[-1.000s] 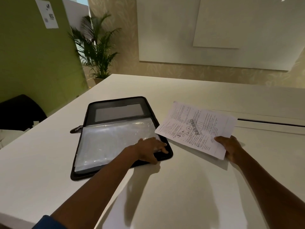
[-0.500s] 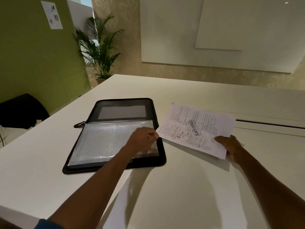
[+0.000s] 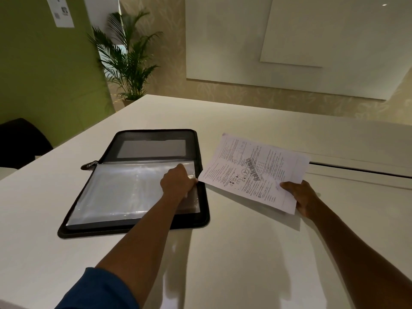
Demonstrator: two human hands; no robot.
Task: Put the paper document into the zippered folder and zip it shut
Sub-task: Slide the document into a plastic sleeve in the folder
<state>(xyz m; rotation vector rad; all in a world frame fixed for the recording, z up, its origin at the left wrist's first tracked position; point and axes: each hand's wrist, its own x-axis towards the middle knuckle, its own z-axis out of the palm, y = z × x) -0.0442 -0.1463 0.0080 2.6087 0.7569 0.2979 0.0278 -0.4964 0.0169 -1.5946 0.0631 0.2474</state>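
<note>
Right hand's (image 3: 305, 198) grip on one paper document (image 3: 254, 172); one open zippered folder (image 3: 136, 184).

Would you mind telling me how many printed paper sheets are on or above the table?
1: the paper document, held by the right hand right of the open zippered folder. More may hide underneath.

one zippered folder (image 3: 153, 139), one paper document (image 3: 252, 170), two hands, one potted plant (image 3: 127, 61), one table (image 3: 245, 253)

White table (image 3: 223, 121); green wall (image 3: 44, 70) left; potted palm (image 3: 127, 61) behind; pale panels (image 3: 312, 41) on patterned wall; dark chair (image 3: 20, 139).
</note>
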